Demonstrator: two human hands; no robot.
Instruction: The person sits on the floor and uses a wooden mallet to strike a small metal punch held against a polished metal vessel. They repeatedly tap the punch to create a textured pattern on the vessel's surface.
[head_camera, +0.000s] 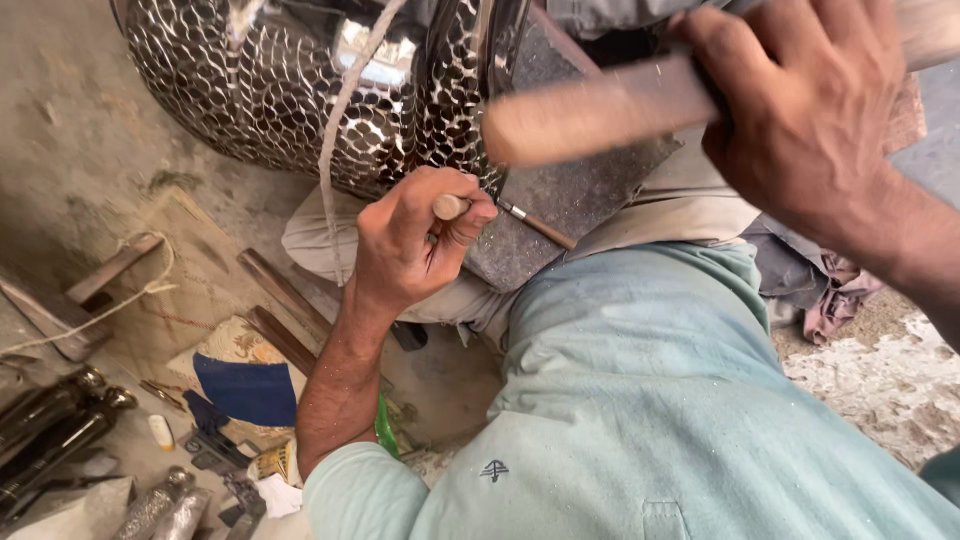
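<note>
My left hand (415, 240) is closed around a small metal chisel (452, 207), its tip set against a large shiny metal vessel (280, 90) covered with a hammered scale pattern. My right hand (800, 110) is raised at the upper right and grips a wooden mallet (590, 115), blurred from motion, above the chisel. A dark stone block (570, 190) lies under the vessel's rim on my lap. A thin pencil-like rod (535, 225) rests on the block next to my left hand. A pale cord (345, 110) hangs over the vessel.
My knee in pale green cloth (640, 350) fills the lower right. On the floor at left lie wooden sticks (285, 300), a blue and white patterned cloth (240, 380), dark metal tools (50, 420), small shiny metal pieces (160, 505) and a rope (110, 305).
</note>
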